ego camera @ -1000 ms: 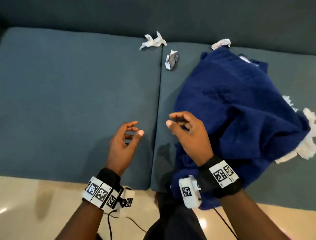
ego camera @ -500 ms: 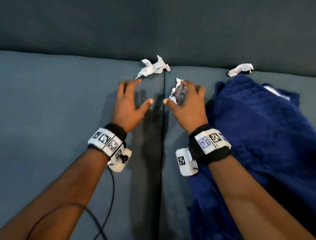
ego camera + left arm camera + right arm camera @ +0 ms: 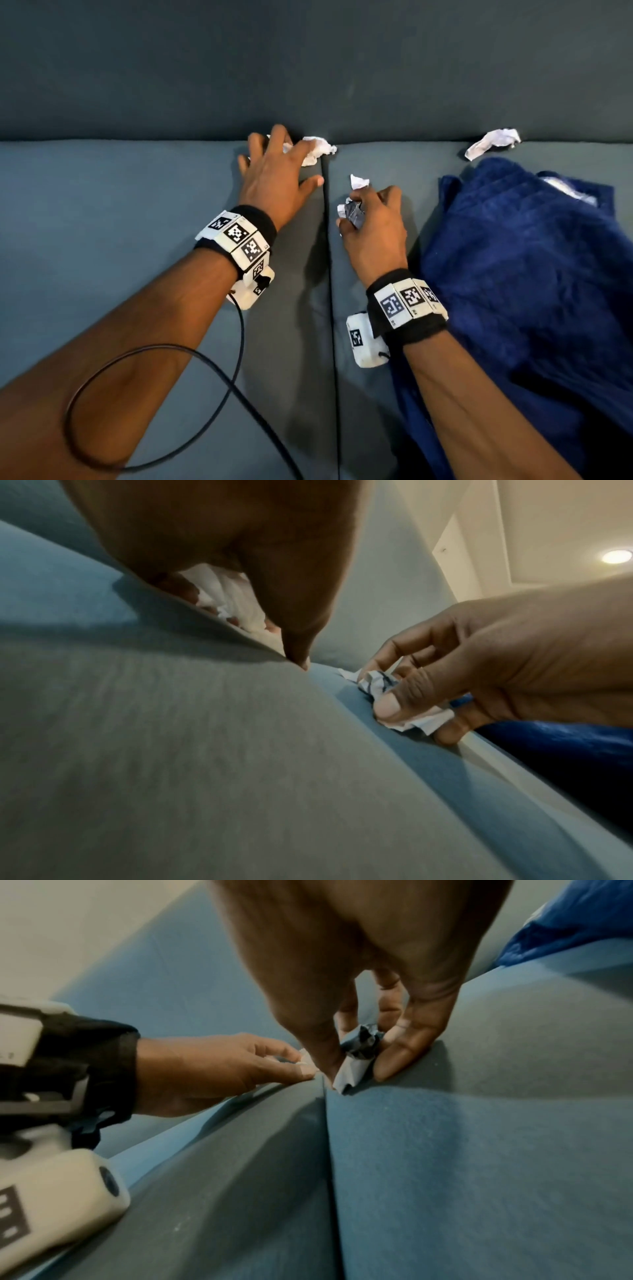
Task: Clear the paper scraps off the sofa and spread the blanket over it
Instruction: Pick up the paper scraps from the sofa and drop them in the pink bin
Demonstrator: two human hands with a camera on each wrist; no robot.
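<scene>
White crumpled scrap [image 3: 317,150] under the left hand's [image 3: 274,186] spread, not-yet-closed grip could slip into the cushion seam [image 3: 327,257] at 3 o'clock, while the right hand [image 3: 375,228] pinches another scrap [image 3: 352,212].

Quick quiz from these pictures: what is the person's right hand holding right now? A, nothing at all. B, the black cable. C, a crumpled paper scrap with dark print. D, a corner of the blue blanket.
C: the right hand pinches the crumpled paper scrap between thumb and fingers, just above the sofa seat.
</scene>
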